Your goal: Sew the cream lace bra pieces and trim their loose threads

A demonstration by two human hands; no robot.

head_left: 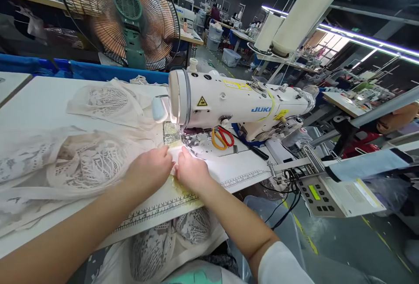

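Observation:
My left hand (pixel 153 166) and my right hand (pixel 191 168) are close together in front of the sewing machine (pixel 212 98), just short of its needle area. Both have their fingers closed on a small piece of white fabric (pixel 176 153), pinched between them. Cream lace bras (pixel 101 159) lie on the table to the left, one strap side running toward my left hand. More lace cups (pixel 193 225) hang over the front edge, below my wrists. The needle is hidden from me by the machine head.
Scissors with red and yellow handles (pixel 222 138) lie on the machine bed, beside a black-handled tool (pixel 258 151). A ruler tape (pixel 153 211) runs along the table's front edge. A large fan (pixel 131 18) stands behind; a control box (pixel 337 196) sits at right.

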